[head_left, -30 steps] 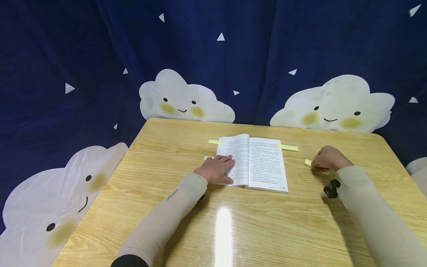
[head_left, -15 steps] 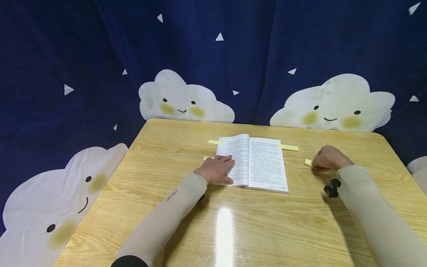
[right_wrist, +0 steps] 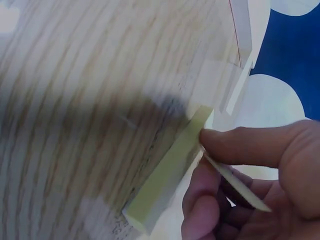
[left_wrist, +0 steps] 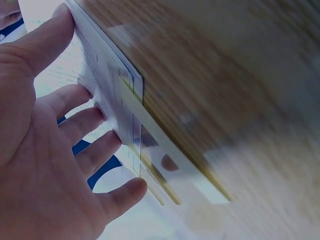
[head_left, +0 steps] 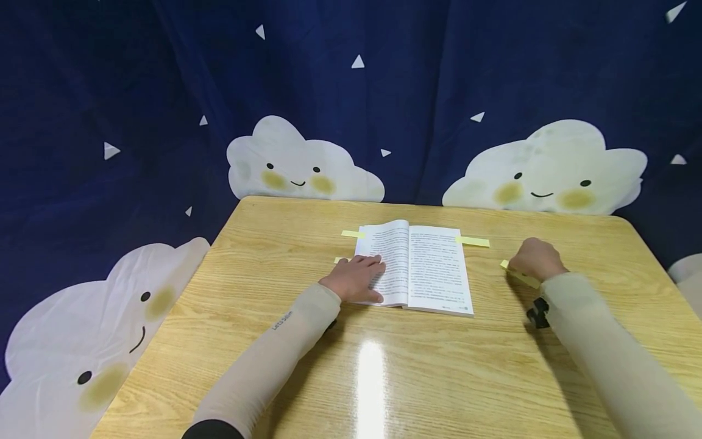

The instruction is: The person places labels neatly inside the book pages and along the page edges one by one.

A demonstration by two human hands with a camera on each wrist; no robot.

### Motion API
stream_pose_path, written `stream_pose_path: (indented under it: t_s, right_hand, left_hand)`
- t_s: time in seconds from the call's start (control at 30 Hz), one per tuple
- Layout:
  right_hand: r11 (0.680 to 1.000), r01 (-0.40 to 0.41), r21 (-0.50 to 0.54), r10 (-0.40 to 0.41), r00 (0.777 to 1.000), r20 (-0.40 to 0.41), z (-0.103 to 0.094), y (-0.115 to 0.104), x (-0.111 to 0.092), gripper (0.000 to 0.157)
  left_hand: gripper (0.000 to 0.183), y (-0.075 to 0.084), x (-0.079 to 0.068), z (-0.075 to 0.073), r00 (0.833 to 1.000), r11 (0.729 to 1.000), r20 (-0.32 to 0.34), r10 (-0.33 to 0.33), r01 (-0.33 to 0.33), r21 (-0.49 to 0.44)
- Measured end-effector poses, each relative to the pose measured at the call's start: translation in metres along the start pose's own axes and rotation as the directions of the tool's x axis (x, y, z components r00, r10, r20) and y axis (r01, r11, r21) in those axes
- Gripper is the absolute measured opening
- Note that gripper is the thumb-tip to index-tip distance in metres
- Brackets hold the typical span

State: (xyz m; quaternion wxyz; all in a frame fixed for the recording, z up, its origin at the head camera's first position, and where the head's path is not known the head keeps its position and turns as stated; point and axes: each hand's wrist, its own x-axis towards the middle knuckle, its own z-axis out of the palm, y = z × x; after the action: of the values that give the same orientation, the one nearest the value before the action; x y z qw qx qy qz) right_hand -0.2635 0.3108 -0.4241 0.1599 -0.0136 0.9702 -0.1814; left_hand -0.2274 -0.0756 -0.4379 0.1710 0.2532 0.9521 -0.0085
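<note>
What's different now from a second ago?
The right hand moved a little to the left, and more of the yellow pad shows under it. It pinches a thin strip; I can't tell whether it already did before. The left hand stayed on the open book, and the yellow tabs at its sides stayed put.

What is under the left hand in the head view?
The left hand lies over the left page of the open book; print shows past it, and a yellow strip sticks out beside it. Whatever lies directly beneath is covered.
</note>
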Motion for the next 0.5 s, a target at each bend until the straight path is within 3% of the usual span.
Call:
stream_pose_path:
  t_s: [0.5]
  right_hand:
    - [0.999,-0.034,-0.027,0.035,0.999,0.024,-0.0027,-0.0036,0.0049,0.030]
  left_hand:
    - [0.074,-0.0020,0.0007,0.0021,1.000,1.000,-0.001,0.000,0.000,-0.011]
